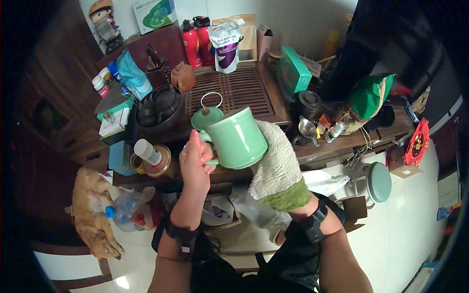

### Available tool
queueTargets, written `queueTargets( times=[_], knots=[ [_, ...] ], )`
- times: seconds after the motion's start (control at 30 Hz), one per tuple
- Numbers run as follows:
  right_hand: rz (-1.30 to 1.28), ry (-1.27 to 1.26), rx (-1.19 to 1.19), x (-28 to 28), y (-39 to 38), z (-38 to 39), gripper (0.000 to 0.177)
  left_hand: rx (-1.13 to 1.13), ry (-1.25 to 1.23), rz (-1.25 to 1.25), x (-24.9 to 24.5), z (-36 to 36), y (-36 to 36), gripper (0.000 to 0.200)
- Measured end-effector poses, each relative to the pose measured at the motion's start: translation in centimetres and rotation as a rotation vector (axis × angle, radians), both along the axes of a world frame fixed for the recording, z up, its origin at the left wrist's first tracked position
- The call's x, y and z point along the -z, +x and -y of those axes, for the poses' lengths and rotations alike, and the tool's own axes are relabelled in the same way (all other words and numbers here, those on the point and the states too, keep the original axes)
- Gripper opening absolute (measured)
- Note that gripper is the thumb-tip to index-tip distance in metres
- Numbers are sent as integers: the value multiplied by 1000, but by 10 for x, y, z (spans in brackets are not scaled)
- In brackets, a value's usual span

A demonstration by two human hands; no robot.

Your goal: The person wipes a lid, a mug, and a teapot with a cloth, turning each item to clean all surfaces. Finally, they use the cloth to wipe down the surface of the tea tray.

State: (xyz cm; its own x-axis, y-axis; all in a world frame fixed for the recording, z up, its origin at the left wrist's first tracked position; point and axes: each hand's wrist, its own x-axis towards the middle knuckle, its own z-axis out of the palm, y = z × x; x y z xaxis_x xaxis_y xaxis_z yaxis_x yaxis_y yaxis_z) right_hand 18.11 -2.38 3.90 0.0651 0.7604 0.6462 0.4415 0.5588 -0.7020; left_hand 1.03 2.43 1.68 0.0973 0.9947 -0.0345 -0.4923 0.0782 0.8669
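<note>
A glossy pale green mug [237, 139] is tilted in front of me above the table's near edge. My left hand [195, 155] is closed around its handle on the left side. A fluffy white cloth with a green end [278, 161] covers my right hand [298, 205] up to the wrist and presses against the mug's right side. The cloth hides the fingers of that hand. Just behind the mug, a matching green lid [207, 118] with a brown knob lies near a pale ring [211, 100].
Behind is a slatted wooden tea tray [229, 83] with a clay teapot [183, 76] and a disinfectant pouch [226, 46]. Left are a dark bowl [159, 107] and a white-capped bottle [147, 152]. A metal pitcher [308, 129] stands right. A dog [95, 215] lies on the floor.
</note>
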Motion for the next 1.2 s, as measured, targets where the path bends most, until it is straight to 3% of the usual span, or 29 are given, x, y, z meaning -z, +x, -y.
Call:
queueTargets(
  times=[0.03,0.1,0.2,0.33,0.37,0.47,0.57,0.67,0.73,0.8,0.9,1.0,1.03,1.13,1.2],
  knots=[
    [-190,-17,2,6,-13,-3,53,-4,56,-52,-1,2,1,43],
    [-289,-23,18,8,-17,-4,60,-49,115,-93,4,13,12,40],
    [-17,13,58,6,5,0,74,-73,280,-140,9,28,24,34],
    [-70,10,72,9,-1,4,69,-132,473,-245,18,31,24,35],
    [19,56,116,6,0,8,67,-149,499,-282,20,31,23,36],
    [-35,30,59,11,1,9,74,-254,607,-445,34,37,24,35],
    [-83,-22,-11,10,7,11,73,-56,604,-596,13,53,17,41],
    [-131,-97,-98,4,11,13,71,-122,1078,-742,-13,36,12,57],
    [-169,-163,-168,0,11,14,70,-30,1002,-683,-14,27,-3,81],
    [-208,-240,-238,-2,8,15,69,-53,1006,-659,-16,8,-14,88],
    [-226,-341,-311,-3,5,19,67,141,792,-469,-18,2,-4,93],
    [-110,-360,-298,0,5,21,65,419,802,-789,-22,-5,-20,104],
    [-11,-332,-265,2,7,21,65,458,735,-687,-19,-3,-22,104],
    [70,-255,-258,0,8,18,61,377,868,-901,-15,4,-15,107],
    [97,-194,-223,-8,7,17,49,348,793,-729,-11,9,-12,103]
  ],
)
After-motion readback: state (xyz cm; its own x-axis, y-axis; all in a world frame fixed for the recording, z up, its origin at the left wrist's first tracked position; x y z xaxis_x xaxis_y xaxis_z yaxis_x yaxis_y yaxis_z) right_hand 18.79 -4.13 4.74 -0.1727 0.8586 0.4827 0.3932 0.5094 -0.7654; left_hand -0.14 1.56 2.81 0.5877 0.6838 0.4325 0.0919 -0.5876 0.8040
